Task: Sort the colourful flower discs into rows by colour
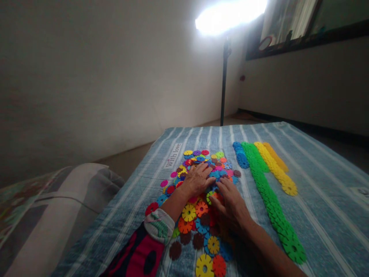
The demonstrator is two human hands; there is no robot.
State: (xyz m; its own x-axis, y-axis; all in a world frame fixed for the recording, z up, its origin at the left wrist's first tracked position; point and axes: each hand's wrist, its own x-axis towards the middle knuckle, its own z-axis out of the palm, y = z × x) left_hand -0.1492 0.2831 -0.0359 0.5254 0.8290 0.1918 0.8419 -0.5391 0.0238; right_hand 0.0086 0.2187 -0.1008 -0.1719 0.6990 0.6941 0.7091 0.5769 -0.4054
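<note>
A heap of mixed coloured plastic gear discs (pixel 198 215) lies on a blue striped bedsheet (pixel 317 192). My left hand (pixel 198 177) rests palm down on the far part of the heap, fingers spread over blue and pink discs. My right hand (pixel 230 204) lies flat on the heap's middle, fingertips near a green and orange disc (pixel 211 196). Neither hand grips a disc. To the right run sorted overlapping rows: blue (pixel 241 156), green (pixel 271 204), yellow (pixel 276 169) and orange (pixel 276 157).
A grey pillow (pixel 57 215) sits at the left edge of the bed. A lamp stand (pixel 224 80) with a bright light stands beyond the bed's far edge. A plain wall is behind, and a dark window frame (pixel 305 38) at upper right.
</note>
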